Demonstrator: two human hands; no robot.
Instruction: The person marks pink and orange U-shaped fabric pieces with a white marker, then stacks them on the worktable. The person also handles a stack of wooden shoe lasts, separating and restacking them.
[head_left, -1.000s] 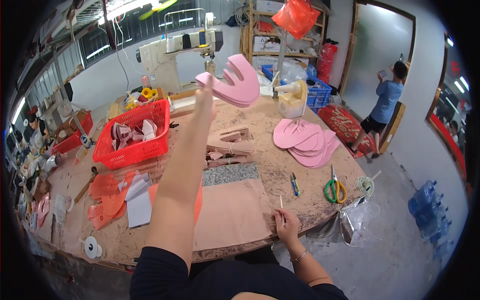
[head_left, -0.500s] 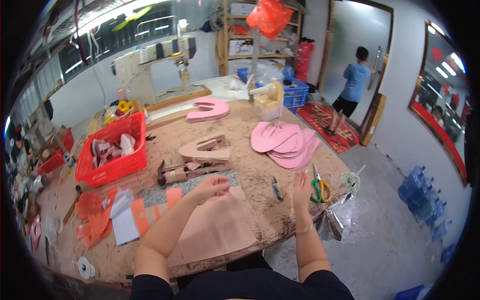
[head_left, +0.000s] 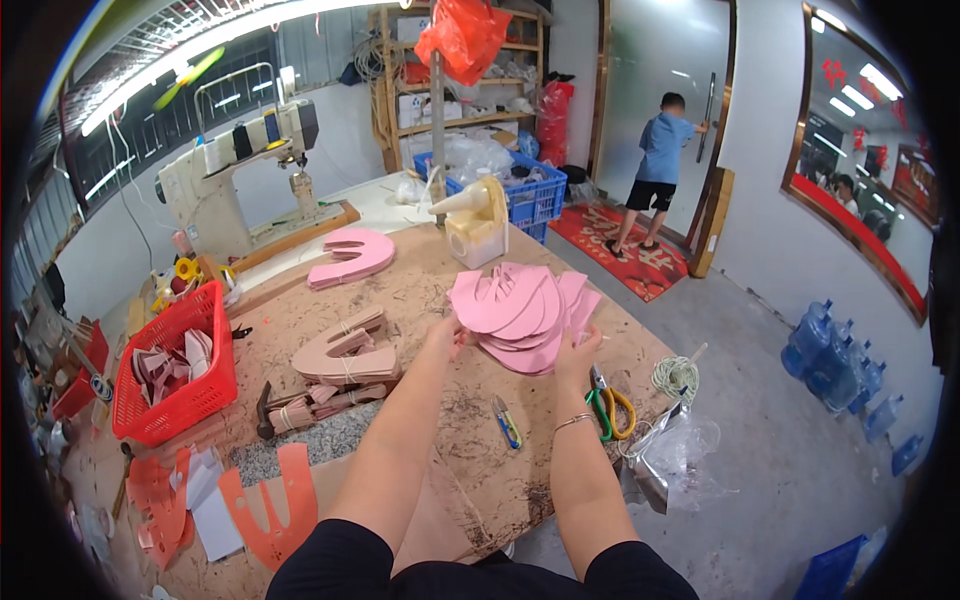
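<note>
A fanned-out pile of pink U-shaped cut pieces [head_left: 525, 310] lies on the worktable, between my two hands. My left hand [head_left: 452, 338] is at the pile's near left edge, its fingers curled in against the pieces. At the right edge, my right hand [head_left: 580, 352] has its fingers closed on the border of the pile; some fingertips are hidden. Just below sit green-and-orange-handled scissors [head_left: 611, 408], and a small cutter knife [head_left: 507, 424] rests between my forearms. Farther left are another pink U-shaped stack [head_left: 350, 256] and a tied beige bundle [head_left: 345, 350].
A glue dispenser [head_left: 475, 225] stands behind the pile. To the left are a red basket [head_left: 175, 365], a hammer [head_left: 265, 412] and orange templates [head_left: 270, 505]. A sewing machine [head_left: 235, 175] is at the back. Coiled cord [head_left: 677, 375] sits at the right edge. A person [head_left: 663, 150] stands at the door.
Both hands have reached forward to the pink pile, the left one also leaving the near sheet. My view has turned right. The person at the door has an arm on its handle.
</note>
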